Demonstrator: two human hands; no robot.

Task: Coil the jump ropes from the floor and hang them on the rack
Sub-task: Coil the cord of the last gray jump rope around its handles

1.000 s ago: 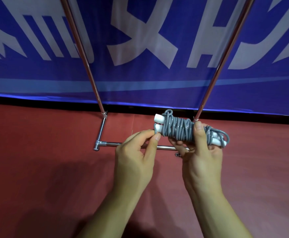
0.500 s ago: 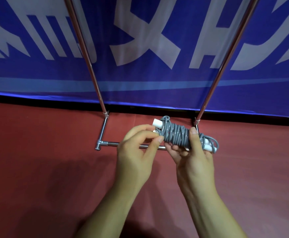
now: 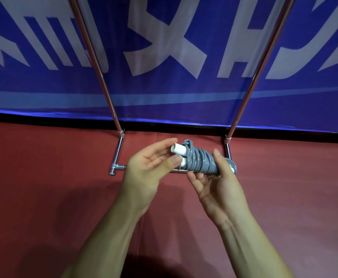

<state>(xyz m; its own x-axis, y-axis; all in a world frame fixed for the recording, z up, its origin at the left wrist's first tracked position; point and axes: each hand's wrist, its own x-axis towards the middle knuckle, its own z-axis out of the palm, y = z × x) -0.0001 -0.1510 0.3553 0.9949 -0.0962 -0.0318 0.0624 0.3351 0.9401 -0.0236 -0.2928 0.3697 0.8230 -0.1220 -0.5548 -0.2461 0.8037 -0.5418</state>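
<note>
Jump rope (image 3: 201, 161), coiled into a grey bundle, sits in the right hand (image 3: 218, 189) just in front of the rack (image 3: 117, 155); I see the thumb clamped over the top and the fingers curled beneath. The left hand (image 3: 146, 169) has its fingers loosely spread, thumb tip touching a white handle (image 3: 179, 150). Red floor (image 3: 43, 177) runs under the rack; behind the rack hangs a blue banner (image 3: 164, 93) with white lettering.
</note>
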